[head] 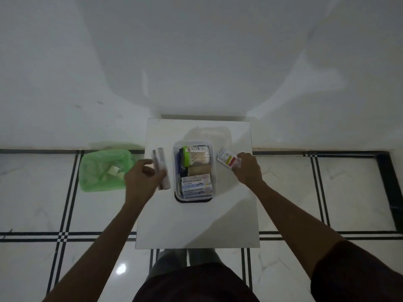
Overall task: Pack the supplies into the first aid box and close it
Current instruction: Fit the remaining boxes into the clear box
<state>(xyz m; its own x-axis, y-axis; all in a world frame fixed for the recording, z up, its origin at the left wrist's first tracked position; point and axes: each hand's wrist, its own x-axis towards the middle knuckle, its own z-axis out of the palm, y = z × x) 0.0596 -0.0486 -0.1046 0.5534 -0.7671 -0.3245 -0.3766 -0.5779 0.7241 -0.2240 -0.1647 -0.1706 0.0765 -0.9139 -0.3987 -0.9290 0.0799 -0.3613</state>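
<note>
A white wall fills the upper view, and a white tiled floor with black stripes lies below it. A small white desk stands against the wall, its near edge toward the person. To the left of the desk, on the floor, sits a green plastic bag with pale scraps inside.

The first aid box, a clear open tub, rests near the middle of the desk, its long axis running from the far edge to the near edge. A dark shape shows under its near end; it may be the lid, though the view is too dim to say. Inside, two packets printed ANTISEPTIC BANDAGE lie across the near end, a tan roll lies crosswise in the middle, and a pack of cotton buds with a green end fills the far end. Dark items along the box's left wall are hard to make out.

The left hand is at the desk's left edge, fingers closed around a long pale carton whose long axis runs far to near; the hand hides its middle. The right hand is just right of the box, fingers clenched on a small white packet with red and yellow marks, pointing toward the far-left corner. Its print is unreadable.
</note>
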